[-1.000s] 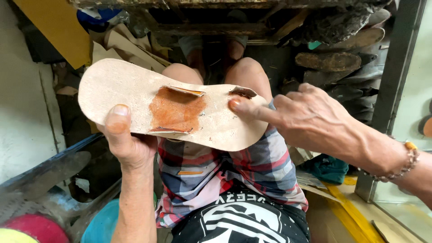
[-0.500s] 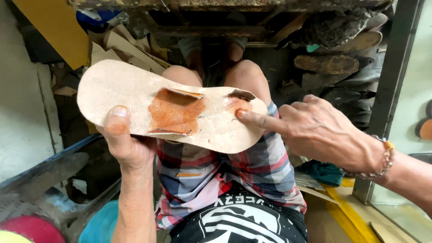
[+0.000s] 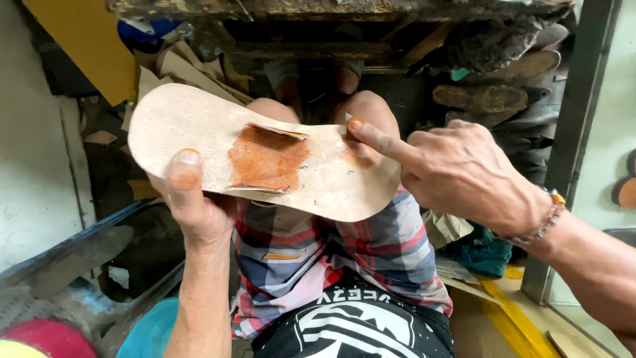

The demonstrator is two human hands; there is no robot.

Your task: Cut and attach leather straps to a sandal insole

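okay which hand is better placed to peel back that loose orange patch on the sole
Right, probably. The left hand grips the tan sole, thumb on top, while the right hand is free, forefinger touching the sole beside the orange patch.

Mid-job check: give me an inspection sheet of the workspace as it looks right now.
Surface: no bench seen; work held over the lap in plaid shorts.
Job's things: tan sole, orange-brown patch at its middle, one patch edge lifted.
Clutter: worn soles stacked at right; cardboard scraps behind.
Hands: left hand grips the sole's near edge, thumb on top; right hand presses its index fingertip on the sole's right end.
Cables: nothing seen.
Surroundings: dark wooden shelf above; metal post at right.
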